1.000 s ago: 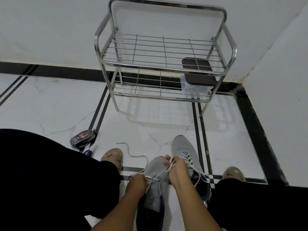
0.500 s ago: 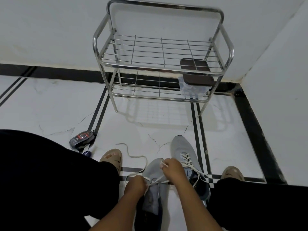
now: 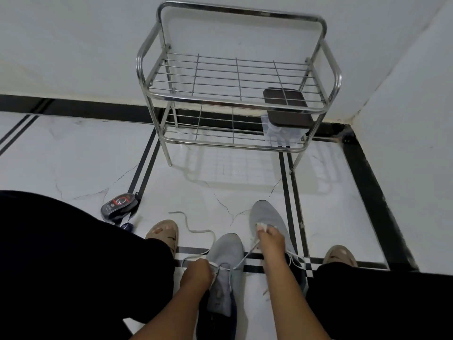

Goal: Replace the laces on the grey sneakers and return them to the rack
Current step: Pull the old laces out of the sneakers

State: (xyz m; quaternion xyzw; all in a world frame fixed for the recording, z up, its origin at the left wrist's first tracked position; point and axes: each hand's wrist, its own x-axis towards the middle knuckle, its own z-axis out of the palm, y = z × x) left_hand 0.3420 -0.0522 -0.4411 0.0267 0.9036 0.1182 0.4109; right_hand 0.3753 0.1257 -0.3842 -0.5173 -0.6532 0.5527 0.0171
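Grey mesh sneaker (image 3: 226, 251) sits on the floor (image 3: 220, 187) between the person's knees, toe pointing at the rack (image 3: 235, 77), and it's mid-lacing right now. Left hand (image 3: 197, 272) is curled on the lace at the shoe's left eyelets, pinning it down. Right hand (image 3: 269, 238) pinches the other run of white lace (image 3: 245, 257), drawn taut and slanting up to the right, away from the shoe.

Here's the danger: pull too hard on that taut side and the ends come out uneven, or the tail whips back through an eyelet if the left hand's grip slackens. Only the lowest crossing looks threaded, so there's little friction to save it.

The second sneaker (image 3: 267, 217) lies just beside, further right and ahead, partly under the right hand, its white lacing looking already in place. A loose lace (image 3: 193, 229) snakes across the floor to the left, near a sandalled foot (image 3: 163, 233); it could easily snag or get picked up by mistake. The rack stands well apart against the wall, top shelf bare, a clear lidded box (image 3: 285, 119) on the lower one.
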